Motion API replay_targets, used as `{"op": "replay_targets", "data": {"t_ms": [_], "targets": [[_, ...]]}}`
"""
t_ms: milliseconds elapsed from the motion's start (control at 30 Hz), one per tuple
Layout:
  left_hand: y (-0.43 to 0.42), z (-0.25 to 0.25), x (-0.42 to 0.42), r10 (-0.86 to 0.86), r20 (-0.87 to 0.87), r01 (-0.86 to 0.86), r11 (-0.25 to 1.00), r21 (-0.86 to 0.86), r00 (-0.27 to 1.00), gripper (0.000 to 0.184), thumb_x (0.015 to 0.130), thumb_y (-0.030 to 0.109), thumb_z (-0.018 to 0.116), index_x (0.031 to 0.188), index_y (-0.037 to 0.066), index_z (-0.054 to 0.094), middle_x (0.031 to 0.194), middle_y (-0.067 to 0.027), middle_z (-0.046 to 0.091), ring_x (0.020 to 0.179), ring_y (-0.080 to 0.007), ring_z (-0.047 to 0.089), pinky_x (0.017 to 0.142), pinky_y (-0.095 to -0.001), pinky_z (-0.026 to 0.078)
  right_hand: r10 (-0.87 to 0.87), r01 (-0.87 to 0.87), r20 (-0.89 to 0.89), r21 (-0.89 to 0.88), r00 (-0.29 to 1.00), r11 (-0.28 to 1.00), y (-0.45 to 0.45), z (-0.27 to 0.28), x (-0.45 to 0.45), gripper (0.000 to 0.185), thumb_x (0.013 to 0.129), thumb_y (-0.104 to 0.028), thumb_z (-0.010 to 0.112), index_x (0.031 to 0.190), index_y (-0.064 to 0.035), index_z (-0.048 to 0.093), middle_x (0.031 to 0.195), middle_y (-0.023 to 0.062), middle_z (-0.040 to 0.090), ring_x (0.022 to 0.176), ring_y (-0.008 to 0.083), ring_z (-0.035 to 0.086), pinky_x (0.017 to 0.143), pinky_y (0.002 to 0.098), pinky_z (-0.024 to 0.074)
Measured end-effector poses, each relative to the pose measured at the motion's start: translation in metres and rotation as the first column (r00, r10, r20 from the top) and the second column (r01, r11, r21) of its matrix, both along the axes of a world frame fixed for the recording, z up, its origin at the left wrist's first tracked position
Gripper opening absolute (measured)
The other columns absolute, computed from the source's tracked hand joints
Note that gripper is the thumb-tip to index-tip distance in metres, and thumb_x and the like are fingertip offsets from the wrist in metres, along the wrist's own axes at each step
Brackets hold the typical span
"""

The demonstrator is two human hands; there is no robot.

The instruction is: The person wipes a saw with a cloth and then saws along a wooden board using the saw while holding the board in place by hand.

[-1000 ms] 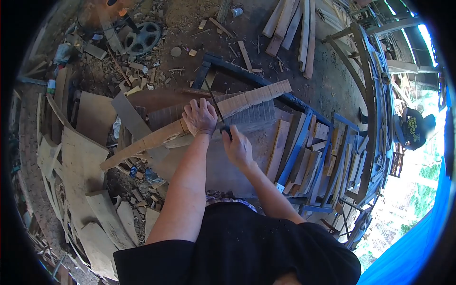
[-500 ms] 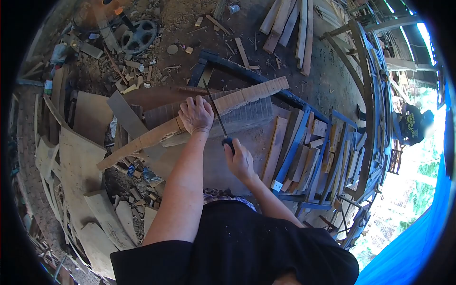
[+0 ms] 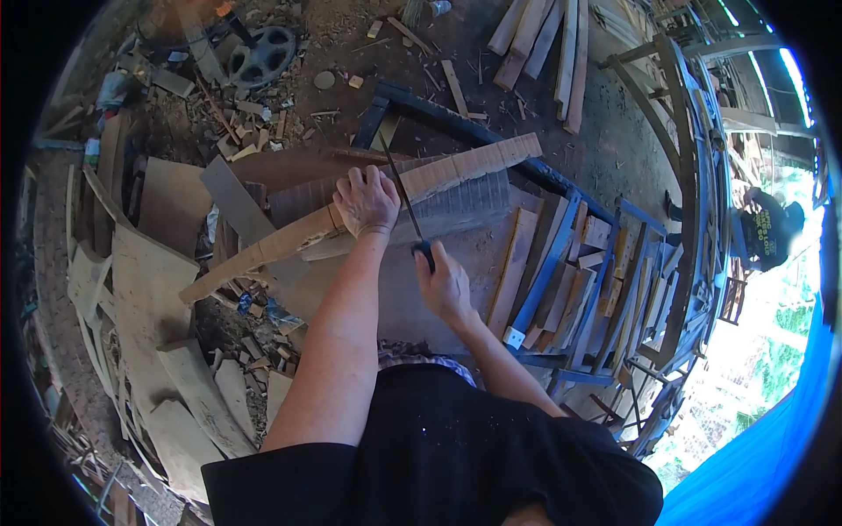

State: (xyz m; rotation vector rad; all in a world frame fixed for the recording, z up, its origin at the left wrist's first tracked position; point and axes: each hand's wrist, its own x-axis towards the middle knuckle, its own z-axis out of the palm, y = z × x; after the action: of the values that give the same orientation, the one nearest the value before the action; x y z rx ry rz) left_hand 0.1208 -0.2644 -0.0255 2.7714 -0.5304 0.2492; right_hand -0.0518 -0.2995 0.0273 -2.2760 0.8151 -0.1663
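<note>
A long, slightly curved wooden piece [image 3: 474, 164] with crosswise lines lies slantwise over a grey ridged wood block [image 3: 465, 203]. My left hand [image 3: 367, 202] presses down on the long piece near its middle, fingers bent over its far edge. My right hand [image 3: 445, 282] is closed round the dark handle of a thin saw [image 3: 403, 193]. The narrow blade crosses the long piece just right of my left hand and points away from me. Whether the blade sits in a cut cannot be made out.
Wood offcuts [image 3: 561, 294] lie among blue bars at the right. A dark frame [image 3: 474, 130] lies beyond the block. Boards [image 3: 149, 298] and scraps are at the left, a wheel [image 3: 263, 58] at the far left. A person [image 3: 763, 230] is at the far right.
The saw and my right hand moved back toward me, then slightly forward again. My left hand stays on the long piece. The whole view shifted slightly.
</note>
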Motion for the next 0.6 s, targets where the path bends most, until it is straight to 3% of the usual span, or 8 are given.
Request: {"op": "replay_targets", "data": {"t_ms": [100,300,433,500,600], "targets": [[-0.001,-0.001,0.000,0.009,0.000,-0.009,0.999,0.031,1.000,0.015,0.085,0.029,0.056,0.085,0.014,0.057,0.091,-0.0090,0.054,0.085,-0.0303,0.054,0.071,-0.0454,0.042,0.034,-0.033,0.024,-0.057,0.999,0.998,-0.019,-0.013,0.046,0.022,0.095,-0.027,0.057,0.093,-0.0054,0.051,0.077,0.0240,0.062,0.071,0.0454,0.061,0.061,0.0534,0.0477],[0.000,-0.003,-0.001,0.004,0.012,-0.004,1.000,0.018,1.000,0.015,0.085,0.029,0.055,0.086,0.014,0.057,0.091,-0.0088,0.053,0.086,-0.0309,0.054,0.071,-0.0457,0.042,-0.004,0.003,0.028,0.040,1.000,0.999,0.002,0.006,-0.013,0.023,0.094,-0.028,0.057,0.093,-0.0056,0.052,0.076,0.0239,0.062,0.071,0.0458,0.061,0.062,0.0535,0.0482],[-0.001,0.000,-0.002,0.003,-0.017,-0.003,0.999,0.051,1.000,0.016,0.088,0.031,0.054,0.087,0.015,0.056,0.093,-0.0083,0.054,0.087,-0.0310,0.055,0.072,-0.0465,0.043,-0.027,0.027,-0.006,-0.008,1.000,1.000,-0.002,-0.001,0.013,0.023,0.094,-0.028,0.058,0.094,-0.0057,0.052,0.075,0.0236,0.062,0.071,0.0457,0.061,0.062,0.0532,0.0485],[-0.001,-0.001,-0.001,0.019,-0.003,-0.018,0.998,0.052,1.000,0.016,0.088,0.031,0.054,0.086,0.016,0.055,0.093,-0.0083,0.054,0.087,-0.0308,0.055,0.072,-0.0463,0.043,0.007,-0.002,0.061,-0.082,0.998,0.997,-0.016,-0.013,0.045,0.022,0.093,-0.027,0.059,0.094,-0.0059,0.052,0.074,0.0231,0.062,0.071,0.0446,0.062,0.061,0.0526,0.0487],[-0.001,-0.003,-0.001,0.020,-0.001,-0.020,0.999,0.029,1.000,0.015,0.088,0.031,0.054,0.086,0.016,0.056,0.093,-0.0083,0.054,0.086,-0.0308,0.055,0.072,-0.0461,0.043,0.026,-0.024,0.042,-0.056,0.999,0.998,-0.017,-0.010,0.036,0.022,0.093,-0.026,0.060,0.096,-0.0062,0.052,0.074,0.0230,0.062,0.071,0.0444,0.062,0.060,0.0530,0.0485]]}}
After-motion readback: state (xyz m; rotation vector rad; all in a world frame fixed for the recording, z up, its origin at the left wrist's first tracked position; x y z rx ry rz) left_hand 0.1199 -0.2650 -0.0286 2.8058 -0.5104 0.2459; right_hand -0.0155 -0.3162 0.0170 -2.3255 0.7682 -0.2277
